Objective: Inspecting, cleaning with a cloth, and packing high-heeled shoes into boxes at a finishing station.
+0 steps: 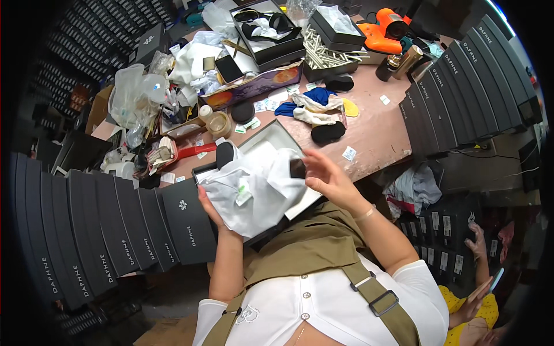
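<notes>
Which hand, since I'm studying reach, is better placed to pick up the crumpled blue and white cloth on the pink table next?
Probably the right hand: it looks open and is nearer the cloth. The left hand is farther away, at the left edge of the crumpled white tissue paper.

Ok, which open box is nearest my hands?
The box partly under the white wrapping, between your left hand and right hand; others, like the box of pale sticks, stand farther across the table.
</notes>
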